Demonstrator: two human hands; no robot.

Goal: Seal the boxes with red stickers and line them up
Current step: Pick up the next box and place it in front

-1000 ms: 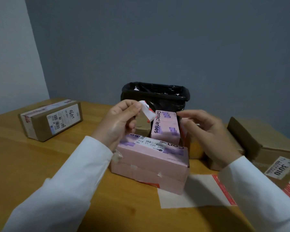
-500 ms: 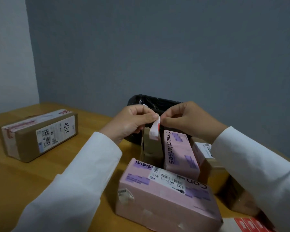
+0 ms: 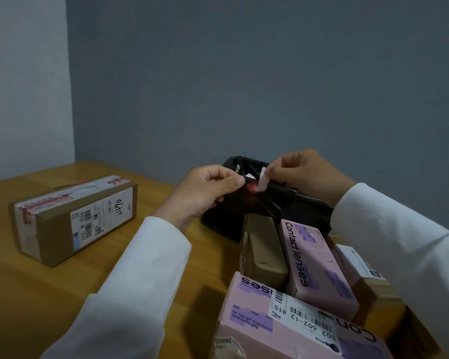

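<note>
- Sticker (image 3: 262, 180): white strip, red at its lower end, pinched by right hand (image 3: 306, 174) above black bin (image 3: 290, 200).
- Left hand (image 3: 208, 190): fingers curled, tips pinched together just left of sticker; contact with sticker unclear.
- Pink boxes (image 3: 314, 265), (image 3: 283, 325): below the hands, beside brown boxes.
- Taped box (image 3: 75, 218): far left on table (image 3: 36, 294), well apart.

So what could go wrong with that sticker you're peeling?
The small red-and-white sticker is pinched by the right hand right above the black bag-lined bin; if it slips, it may drop inside. It might also curl and stick to the fingers. The left hand could tear it by pulling.
</note>
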